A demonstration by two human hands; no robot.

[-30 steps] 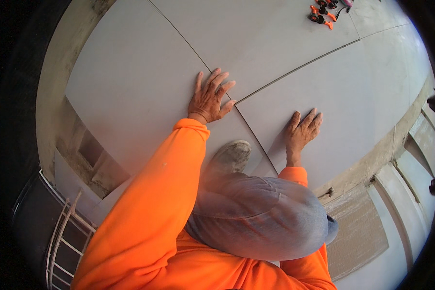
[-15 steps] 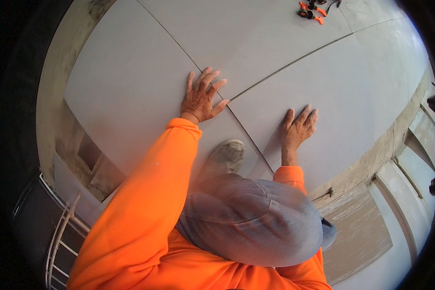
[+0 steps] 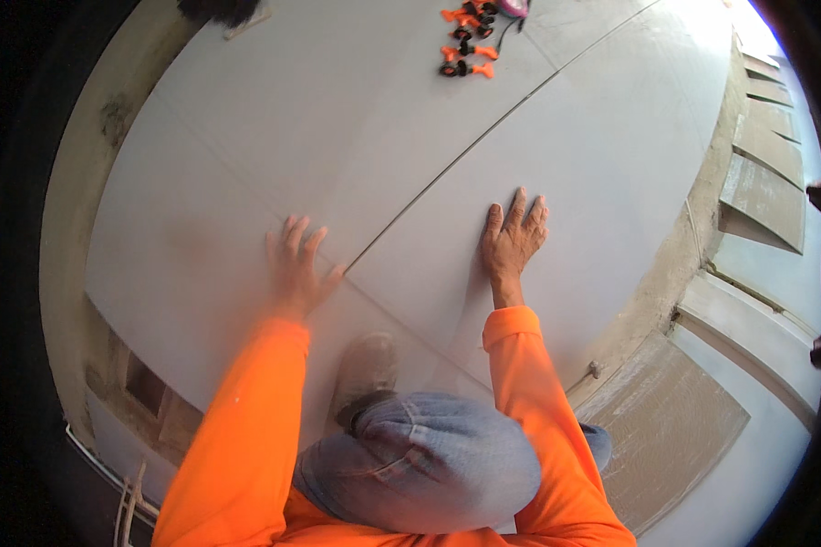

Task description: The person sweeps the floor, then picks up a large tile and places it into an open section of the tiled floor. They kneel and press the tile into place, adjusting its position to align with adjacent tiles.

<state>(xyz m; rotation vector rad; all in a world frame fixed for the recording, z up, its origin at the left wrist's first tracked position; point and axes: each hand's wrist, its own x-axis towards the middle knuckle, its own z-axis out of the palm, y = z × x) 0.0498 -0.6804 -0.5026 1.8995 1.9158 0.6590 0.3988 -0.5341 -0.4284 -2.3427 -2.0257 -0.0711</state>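
Note:
Large flat grey floor tiles (image 3: 602,155) meet at thin dark joints (image 3: 447,171) in front of me. My left hand (image 3: 297,272), slightly blurred, has its fingers spread over the tiles, its thumb beside the corner where joints meet. Farther right, my right hand (image 3: 513,239) lies palm down on the tile right of the long diagonal joint, fingers stretched out. Neither hand holds anything. My bent knee (image 3: 429,465) in blue jeans and a dusty shoe (image 3: 365,369) are between my arms.
Several orange-and-black twist-handled pieces (image 3: 470,56) lie at the top, beside a round pink-and-grey thing (image 3: 513,7). A dark bristly thing (image 3: 219,9) sits top left. Rough concrete (image 3: 68,201) borders the tiles. Streaked tan panels (image 3: 675,424) lie at right.
The view has shifted and turned, so the tiles and orange pieces appear farther left. Both hands remain over the tiles with fingers spread; the left one is now blurred.

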